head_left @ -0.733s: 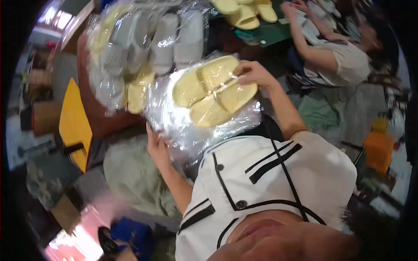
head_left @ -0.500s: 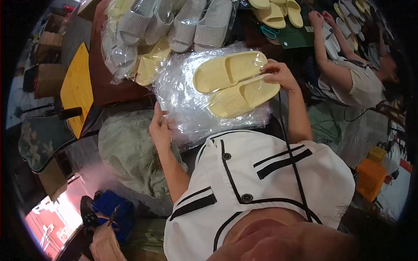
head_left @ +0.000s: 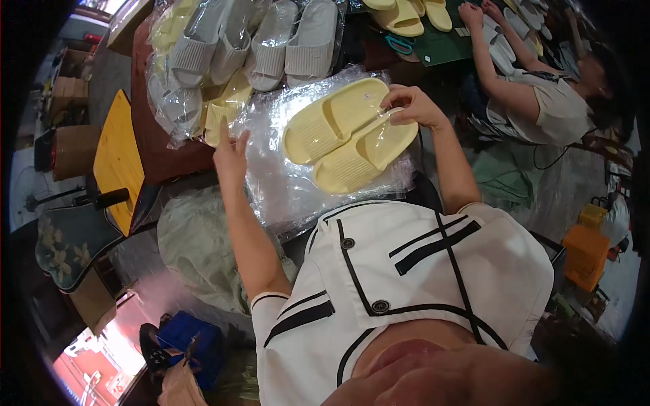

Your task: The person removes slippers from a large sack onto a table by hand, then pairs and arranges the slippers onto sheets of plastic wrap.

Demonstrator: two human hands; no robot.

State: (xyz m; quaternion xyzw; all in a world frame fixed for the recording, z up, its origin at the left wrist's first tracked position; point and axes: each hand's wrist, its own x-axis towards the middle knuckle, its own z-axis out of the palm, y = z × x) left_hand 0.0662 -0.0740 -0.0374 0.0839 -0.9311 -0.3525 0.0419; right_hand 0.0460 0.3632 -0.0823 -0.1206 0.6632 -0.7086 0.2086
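A pair of yellow slippers [head_left: 349, 166] lies side by side over a stack of clear plastic bags [head_left: 267, 183] in front of me. My right hand [head_left: 418, 108] grips them at the heel end, thumb and fingers closed on the edges. At the stack's left edge is my left hand [head_left: 231, 159], its fingers apart and holding nothing that I can see. Just beyond its fingertips lies a bagged yellow slipper [head_left: 229, 105], beside several bagged grey slippers [head_left: 310, 47].
More yellow slippers [head_left: 399, 17] lie at the far side near teal-handled scissors [head_left: 399, 44]. At the right, another person [head_left: 521, 101] handles light-coloured slippers. A yellow board [head_left: 118, 162] stands at left, and a pale sack [head_left: 196, 250] sits below the table edge.
My left hand has moved away from me along the bag stack's left edge, toward the bagged slippers. The yellow pair has turned slightly, with my right hand still on its heels.
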